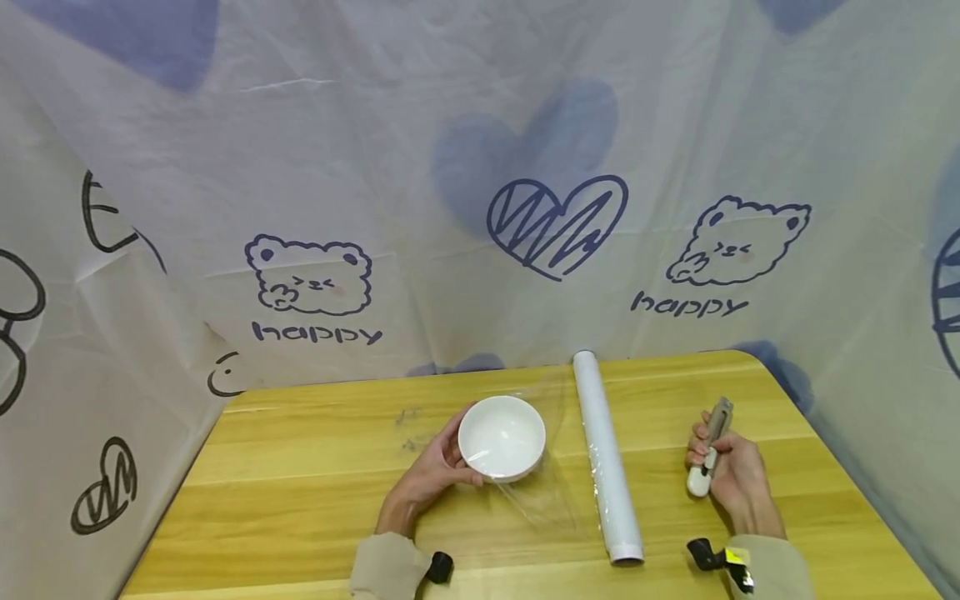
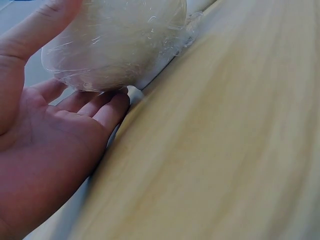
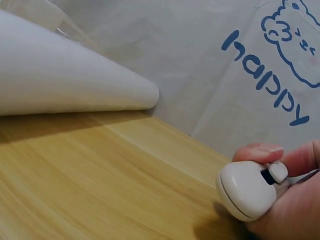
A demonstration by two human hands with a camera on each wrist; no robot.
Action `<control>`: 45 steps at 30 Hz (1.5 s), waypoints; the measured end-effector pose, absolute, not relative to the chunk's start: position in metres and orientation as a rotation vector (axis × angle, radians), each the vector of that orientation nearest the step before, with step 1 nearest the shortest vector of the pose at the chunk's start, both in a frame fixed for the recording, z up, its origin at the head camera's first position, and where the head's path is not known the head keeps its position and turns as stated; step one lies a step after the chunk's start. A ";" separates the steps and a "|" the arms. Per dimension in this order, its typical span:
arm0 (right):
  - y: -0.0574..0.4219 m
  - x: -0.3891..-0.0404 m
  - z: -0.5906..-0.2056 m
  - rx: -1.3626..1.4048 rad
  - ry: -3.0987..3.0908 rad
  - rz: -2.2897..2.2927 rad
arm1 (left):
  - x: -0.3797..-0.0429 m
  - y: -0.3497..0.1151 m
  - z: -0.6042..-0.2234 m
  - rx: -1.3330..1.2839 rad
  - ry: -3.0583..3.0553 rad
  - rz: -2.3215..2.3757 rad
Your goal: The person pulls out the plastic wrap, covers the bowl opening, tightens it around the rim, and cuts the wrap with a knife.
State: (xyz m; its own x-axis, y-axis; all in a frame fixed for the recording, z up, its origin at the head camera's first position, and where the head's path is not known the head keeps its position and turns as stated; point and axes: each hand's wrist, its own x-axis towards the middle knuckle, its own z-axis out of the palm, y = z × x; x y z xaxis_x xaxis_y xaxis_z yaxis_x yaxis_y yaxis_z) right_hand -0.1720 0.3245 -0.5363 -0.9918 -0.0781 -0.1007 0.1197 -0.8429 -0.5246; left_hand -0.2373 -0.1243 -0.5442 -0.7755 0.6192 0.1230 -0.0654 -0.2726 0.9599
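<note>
A white bowl [image 1: 501,437] is in the middle of the table in the head view. My left hand [image 1: 437,467] holds it by its left side, thumb toward the near side and fingers round the far side. In the left wrist view, wrinkled cling film [image 2: 145,45] covers the bowl, and the left hand's fingers [image 2: 112,107] reach under its edge. At the right, my right hand [image 1: 738,479] grips a utility knife [image 1: 718,425] with a grey and white body. Its rounded white end faces the right wrist camera.
Between the hands lies a white roll of cling film [image 1: 609,458], pointing away from me. Loose clear film spreads on the wooden table [image 1: 285,475] beside the bowl. A printed cloth [image 1: 420,275] hangs behind the table's far edge and along both sides.
</note>
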 end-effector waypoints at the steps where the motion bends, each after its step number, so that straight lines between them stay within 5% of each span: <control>1: 0.324 -0.172 -0.536 0.116 0.848 -2.914 | -0.237 -0.125 -0.544 0.685 1.540 2.089; 21: 0.334 -0.172 -0.534 0.112 1.015 -2.791 | -0.240 -0.124 -0.545 0.678 1.523 2.071; 36: 0.319 -0.169 -0.518 0.551 2.084 -2.285 | -0.238 -0.122 -0.543 0.663 1.535 2.087; 45: 0.316 -0.167 -0.519 0.534 2.575 -1.802 | -0.238 -0.125 -0.539 0.640 1.560 2.082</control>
State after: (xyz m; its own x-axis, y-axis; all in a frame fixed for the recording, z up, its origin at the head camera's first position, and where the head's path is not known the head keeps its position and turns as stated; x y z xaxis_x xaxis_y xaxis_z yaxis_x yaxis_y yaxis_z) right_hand -0.1672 0.3163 -0.5191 -0.9429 0.2966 -0.1517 0.2441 0.3050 -0.9205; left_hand -0.2375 -0.1246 -0.5395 -0.7870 0.6101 0.0920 -0.0829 -0.2524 0.9641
